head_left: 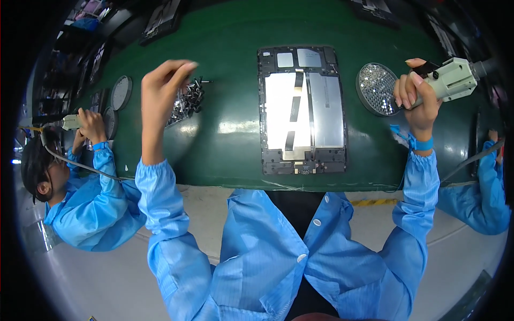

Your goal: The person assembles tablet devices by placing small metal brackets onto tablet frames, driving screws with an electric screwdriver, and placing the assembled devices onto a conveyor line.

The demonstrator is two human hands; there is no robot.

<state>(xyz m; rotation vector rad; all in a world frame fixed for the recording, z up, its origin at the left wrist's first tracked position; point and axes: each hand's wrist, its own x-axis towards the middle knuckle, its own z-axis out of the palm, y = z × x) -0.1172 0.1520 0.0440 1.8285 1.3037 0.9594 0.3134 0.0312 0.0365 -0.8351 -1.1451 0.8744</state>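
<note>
My left hand (pixel 163 88) is raised above the table with its fingers bent and pressed together; whatever they pinch, if anything, is hidden. Beside and partly behind it lies a heap of small black and silver parts (pixel 193 99). In my right hand (pixel 420 107) is a pale grey-green electric screwdriver (pixel 455 81), tilted, with its bit out of sight. That hand is just right of a round dish (pixel 376 96) of small shiny pieces, probably screws. Between my hands an opened tablet (pixel 327 125) lies flat, its silver panels and dark ribbon cables exposed.
On the left a co-worker in a blue sleeve (pixel 88 219) holds a similar screwdriver (pixel 71 122), near two round dishes (pixel 121 92). Another person's blue sleeve (pixel 484 200) shows at the right. Dark devices (pixel 160 22) lie along the far side of the green table (pixel 230 155).
</note>
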